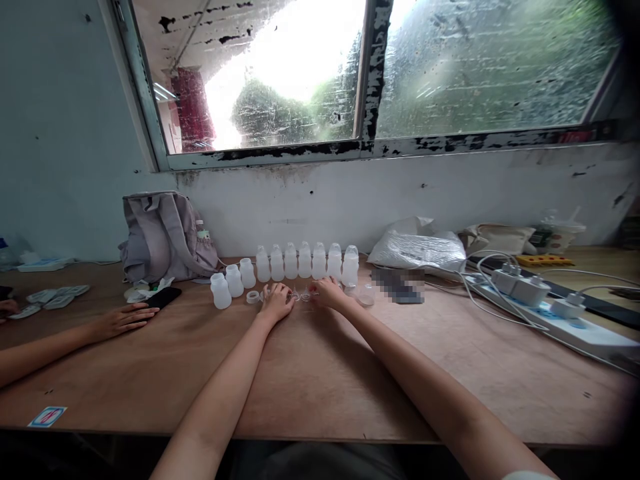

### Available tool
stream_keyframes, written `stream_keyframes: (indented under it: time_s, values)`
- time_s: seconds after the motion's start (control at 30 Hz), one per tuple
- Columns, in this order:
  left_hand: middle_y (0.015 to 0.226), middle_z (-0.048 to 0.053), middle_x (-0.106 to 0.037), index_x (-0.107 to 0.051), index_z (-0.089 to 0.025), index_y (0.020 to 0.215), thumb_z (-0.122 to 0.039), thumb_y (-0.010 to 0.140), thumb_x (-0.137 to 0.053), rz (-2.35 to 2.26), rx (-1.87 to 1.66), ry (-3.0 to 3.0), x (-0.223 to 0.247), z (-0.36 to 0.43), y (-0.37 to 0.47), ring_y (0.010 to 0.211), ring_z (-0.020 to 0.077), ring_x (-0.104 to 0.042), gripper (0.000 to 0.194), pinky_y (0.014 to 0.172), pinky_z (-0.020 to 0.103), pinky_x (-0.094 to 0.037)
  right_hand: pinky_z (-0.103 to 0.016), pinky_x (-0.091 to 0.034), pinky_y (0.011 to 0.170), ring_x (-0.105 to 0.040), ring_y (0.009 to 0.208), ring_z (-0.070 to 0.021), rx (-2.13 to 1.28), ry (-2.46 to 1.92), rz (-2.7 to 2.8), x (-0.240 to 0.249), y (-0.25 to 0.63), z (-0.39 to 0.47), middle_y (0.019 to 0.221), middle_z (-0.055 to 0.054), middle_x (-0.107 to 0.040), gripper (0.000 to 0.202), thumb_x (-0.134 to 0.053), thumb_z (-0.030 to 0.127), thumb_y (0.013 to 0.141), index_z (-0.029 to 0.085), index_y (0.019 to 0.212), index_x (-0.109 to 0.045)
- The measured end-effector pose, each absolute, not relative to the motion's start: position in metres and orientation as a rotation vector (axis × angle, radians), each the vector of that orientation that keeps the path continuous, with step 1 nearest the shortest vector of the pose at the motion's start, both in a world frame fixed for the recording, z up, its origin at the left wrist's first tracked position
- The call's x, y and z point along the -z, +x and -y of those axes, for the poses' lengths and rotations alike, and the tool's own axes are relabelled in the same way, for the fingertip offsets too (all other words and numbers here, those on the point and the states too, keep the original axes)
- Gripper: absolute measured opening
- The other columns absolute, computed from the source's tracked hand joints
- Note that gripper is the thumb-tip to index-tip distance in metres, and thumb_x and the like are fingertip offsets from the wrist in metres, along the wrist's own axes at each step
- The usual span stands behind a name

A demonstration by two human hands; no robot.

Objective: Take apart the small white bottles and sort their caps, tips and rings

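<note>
Several whitish translucent bottles with clear tops, such as one bottle [291,261], stand in a row near the wall. Three open-necked ones, including a bottle [221,291], stand at the row's left end. My left hand [278,301] rests on small clear parts in front of the row, fingers bent. My right hand [326,292] is beside it at more clear parts, its fingertips partly hidden. Between the hands lie small clear rings [305,295]. A whitish ring [253,297] lies left of my left hand, and a clear round piece [367,295] right of my right hand.
Another person's hand [123,321] touches a black phone [165,298] at left. A grey backpack [163,233] leans on the wall. At right are a silvery bag [419,248], a blurred dark item [400,287] and a power strip [560,317] with cables.
</note>
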State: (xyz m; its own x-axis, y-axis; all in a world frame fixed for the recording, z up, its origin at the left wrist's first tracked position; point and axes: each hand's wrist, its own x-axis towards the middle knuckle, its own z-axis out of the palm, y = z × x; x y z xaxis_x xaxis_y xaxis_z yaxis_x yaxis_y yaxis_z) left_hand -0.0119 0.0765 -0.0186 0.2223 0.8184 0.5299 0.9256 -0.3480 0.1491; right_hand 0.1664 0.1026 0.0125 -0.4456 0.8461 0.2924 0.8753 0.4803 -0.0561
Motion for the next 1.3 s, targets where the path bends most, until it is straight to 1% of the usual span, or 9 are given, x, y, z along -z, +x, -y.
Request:
stream_keyframes:
  time_s: [0.2,0.4,0.6,0.83,0.93,1.03,1.1,1.2,1.3]
  values:
    - [0.094,0.004,-0.054,-0.056,-0.02,0.086,-0.037,0.076,-0.047,1.655,0.794,-2.299,0.019,-0.077,-0.012,0.098,0.0205,-0.043,0.022,0.095,0.043,-0.018,-0.04,-0.019,0.091,-0.05,0.093,-0.0231,0.188,-1.441,2.443,-0.01,0.166,-0.102,0.09,-0.008,-0.063,0.018,-0.05,0.023,0.072,0.02,0.087,-0.06]
    - [0.094,0.005,-0.054,-0.056,-0.02,0.085,-0.038,0.077,-0.045,1.651,0.796,-2.307,0.019,-0.078,-0.013,0.099,0.0208,-0.042,0.023,0.094,0.042,-0.018,-0.04,-0.017,0.092,-0.048,0.094,-0.0235,0.221,-1.418,2.435,-0.004,0.162,-0.102,0.089,-0.008,-0.063,0.025,-0.05,0.039,0.074,0.021,0.088,-0.06]
    - [0.095,0.005,-0.055,-0.056,-0.02,0.088,-0.042,0.076,-0.045,1.641,0.809,-2.303,0.019,-0.077,-0.013,0.099,0.0214,-0.042,0.027,0.094,0.043,-0.018,-0.041,-0.017,0.092,-0.048,0.094,-0.0239,0.238,-1.415,2.4,0.001,0.16,-0.105,0.089,-0.007,-0.063,0.022,-0.051,0.038,0.074,0.021,0.086,-0.06]
    - [0.102,0.007,-0.055,-0.054,-0.02,0.1,-0.04,0.083,-0.032,1.667,0.985,-2.166,0.009,-0.079,-0.012,0.099,0.0205,-0.044,0.034,0.09,0.037,-0.027,-0.042,-0.018,0.092,-0.047,0.096,-0.0237,0.172,-1.32,2.352,-0.008,0.164,-0.102,0.093,-0.007,-0.062,0.035,-0.044,0.048,0.076,0.021,0.094,-0.057]
    - [0.114,0.009,-0.049,-0.05,-0.019,0.108,-0.028,0.082,-0.034,1.681,1.051,-1.944,-0.008,-0.086,-0.021,0.111,0.0225,-0.036,0.032,0.094,0.037,-0.024,-0.04,-0.019,0.092,-0.047,0.097,-0.0223,0.128,-1.3,2.306,-0.016,0.167,-0.102,0.094,-0.007,-0.061,0.038,-0.039,0.051,0.078,0.021,0.095,-0.056]
    - [0.127,0.012,-0.037,-0.038,-0.017,0.122,-0.016,0.076,-0.037,1.712,1.033,-1.735,-0.026,-0.098,-0.034,0.121,0.0251,-0.023,0.046,0.098,0.043,-0.014,-0.037,-0.022,0.091,-0.047,0.098,-0.0212,0.109,-1.313,2.268,-0.023,0.168,-0.103,0.094,-0.007,-0.06,0.039,-0.038,0.05,0.078,0.02,0.095,-0.056]
    - [0.13,0.012,-0.032,-0.032,-0.016,0.126,-0.016,0.074,-0.038,1.753,0.987,-1.661,-0.036,-0.107,-0.044,0.123,0.0258,-0.019,0.052,0.098,0.045,-0.012,-0.035,-0.023,0.09,-0.047,0.098,-0.0207,0.102,-1.323,2.248,-0.025,0.167,-0.103,0.094,-0.007,-0.06,0.038,-0.039,0.049,0.079,0.02,0.094,-0.057]
    - [0.13,0.013,-0.033,-0.039,-0.018,0.122,-0.021,0.076,-0.037,1.779,0.935,-1.624,-0.045,-0.119,-0.054,0.123,0.027,-0.019,0.045,0.095,0.047,-0.015,-0.036,-0.023,0.091,-0.047,0.097,-0.0205,0.091,-1.319,2.224,-0.027,0.167,-0.104,0.093,-0.007,-0.06,0.035,-0.039,0.048,0.079,0.02,0.092,-0.058]
    - [0.124,0.015,-0.04,-0.049,-0.018,0.111,-0.027,0.078,-0.038,1.739,0.959,-1.615,-0.045,-0.124,-0.056,0.12,0.029,-0.025,0.035,0.092,0.046,-0.02,-0.039,-0.021,0.092,-0.048,0.096,-0.0213,0.066,-1.325,2.174,-0.026,0.167,-0.106,0.091,-0.006,-0.061,0.032,-0.04,0.046,0.079,0.021,0.09,-0.058]
